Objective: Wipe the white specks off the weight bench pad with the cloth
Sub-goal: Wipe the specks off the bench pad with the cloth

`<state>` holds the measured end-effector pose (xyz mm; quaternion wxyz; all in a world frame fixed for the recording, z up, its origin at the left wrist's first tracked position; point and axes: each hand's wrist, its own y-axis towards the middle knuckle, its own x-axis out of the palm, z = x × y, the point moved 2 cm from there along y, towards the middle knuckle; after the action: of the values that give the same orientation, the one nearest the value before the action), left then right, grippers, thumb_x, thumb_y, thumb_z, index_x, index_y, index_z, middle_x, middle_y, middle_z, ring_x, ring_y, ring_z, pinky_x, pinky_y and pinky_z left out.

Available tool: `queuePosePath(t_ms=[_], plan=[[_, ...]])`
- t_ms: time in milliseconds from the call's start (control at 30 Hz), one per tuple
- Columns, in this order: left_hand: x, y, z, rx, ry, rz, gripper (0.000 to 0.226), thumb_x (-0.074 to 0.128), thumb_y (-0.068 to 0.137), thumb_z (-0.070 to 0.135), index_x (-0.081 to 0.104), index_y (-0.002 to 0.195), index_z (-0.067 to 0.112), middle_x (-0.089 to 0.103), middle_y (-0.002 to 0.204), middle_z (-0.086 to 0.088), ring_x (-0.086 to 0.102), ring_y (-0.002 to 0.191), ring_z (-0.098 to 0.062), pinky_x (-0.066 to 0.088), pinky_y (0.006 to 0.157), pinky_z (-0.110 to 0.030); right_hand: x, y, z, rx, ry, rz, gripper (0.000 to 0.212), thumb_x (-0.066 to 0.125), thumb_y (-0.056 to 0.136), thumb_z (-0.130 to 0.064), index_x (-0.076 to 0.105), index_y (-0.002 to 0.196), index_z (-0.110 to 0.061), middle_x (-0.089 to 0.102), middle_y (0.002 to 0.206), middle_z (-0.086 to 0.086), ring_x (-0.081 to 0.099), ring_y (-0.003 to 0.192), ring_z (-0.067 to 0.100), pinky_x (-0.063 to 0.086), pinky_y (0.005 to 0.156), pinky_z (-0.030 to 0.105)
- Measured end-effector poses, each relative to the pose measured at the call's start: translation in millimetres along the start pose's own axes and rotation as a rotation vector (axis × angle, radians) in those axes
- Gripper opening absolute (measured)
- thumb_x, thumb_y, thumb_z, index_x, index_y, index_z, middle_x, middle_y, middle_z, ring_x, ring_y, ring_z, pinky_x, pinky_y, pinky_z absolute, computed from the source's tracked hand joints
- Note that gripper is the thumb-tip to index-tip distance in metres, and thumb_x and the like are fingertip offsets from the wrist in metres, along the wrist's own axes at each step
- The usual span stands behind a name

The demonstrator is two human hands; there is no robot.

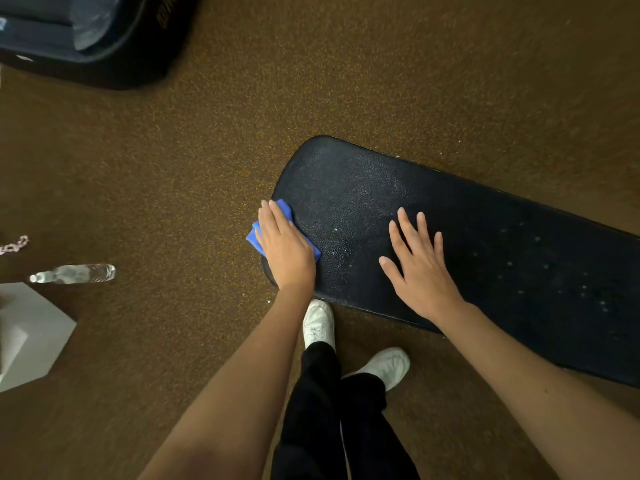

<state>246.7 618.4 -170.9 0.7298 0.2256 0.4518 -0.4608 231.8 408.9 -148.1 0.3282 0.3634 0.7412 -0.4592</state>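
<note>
One black weight bench pad (433, 237), angled across the brown floor (173, 150); white specks (540, 271) scattered mostly toward its right end, few near the left. One blue cloth (282, 211), folded, at the pad's left edge, pressed flat beneath the left hand (284, 244), fingers extended. One right hand (420, 268), fingers spread, holding nothing, braced mid-pad. Risk: cloth overhangs the edge and may slip off; right-end specks may be missed. One water bottle (74, 273) lies well apart.

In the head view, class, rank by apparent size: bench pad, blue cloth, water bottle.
1. Bench pad, by far the largest.
2. Water bottle.
3. Blue cloth, but the left hand mostly covers it, so ranks 2 and 3 are unsure.
</note>
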Motion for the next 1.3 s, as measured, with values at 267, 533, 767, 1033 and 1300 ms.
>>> queuePosePath(t_ms=[267,533,767,1033,1300], plan=[[-3.1,-65.2,-19.2,0.281,0.117,-0.134,0.048,0.024,0.095,0.013,0.029,0.140,-0.002,0.029,0.147,-0.022,0.023,0.137,-0.034,0.022,0.108,-0.052,-5.0,-1.1,0.2,0.000,0.029,-0.015,0.063,0.027,0.097,-0.043,0.004,0.150,-0.017,-0.016,0.157,-0.003,-0.023,0.140,0.018,-0.008,0.113,0.045],[8.0,9.2,34.0,0.282,0.155,-0.155,0.049,0.030,0.093,0.011,0.028,0.140,-0.005,0.028,0.147,-0.022,0.022,0.138,-0.036,0.021,0.111,-0.054,-3.7,-1.8,1.0,-0.006,0.037,0.000,0.063,0.026,0.097,-0.043,0.005,0.150,-0.016,-0.015,0.157,-0.004,-0.023,0.140,0.017,-0.009,0.112,0.043],[17.0,-51.4,36.5,0.597,0.286,-0.315,0.055,0.035,0.087,0.010,0.028,0.141,0.000,0.030,0.149,-0.017,0.027,0.138,-0.032,0.031,0.106,-0.055,-8.0,-4.6,4.6,-0.010,0.105,0.013,0.061,0.028,0.098,-0.040,0.004,0.150,-0.017,-0.016,0.156,-0.006,-0.024,0.139,0.013,-0.010,0.112,0.037],[17.9,-43.6,31.3,0.355,0.197,-0.185,0.049,0.026,0.093,0.015,0.034,0.138,-0.001,0.035,0.146,-0.018,0.029,0.136,-0.033,0.021,0.107,-0.054,-5.1,-15.8,4.3,0.004,0.167,0.055,0.061,0.031,0.097,-0.038,0.006,0.149,-0.017,-0.012,0.157,-0.003,-0.023,0.140,0.015,-0.004,0.115,0.039],[29.9,-110.9,44.3,0.524,0.307,-0.258,0.050,0.025,0.093,0.021,0.032,0.140,0.004,0.035,0.147,-0.011,0.029,0.137,-0.025,0.030,0.106,-0.049,7.4,-42.3,11.9,0.129,0.101,0.095,0.059,0.032,0.097,-0.035,0.014,0.149,-0.012,-0.004,0.158,0.006,-0.015,0.141,0.021,0.000,0.114,0.044]])
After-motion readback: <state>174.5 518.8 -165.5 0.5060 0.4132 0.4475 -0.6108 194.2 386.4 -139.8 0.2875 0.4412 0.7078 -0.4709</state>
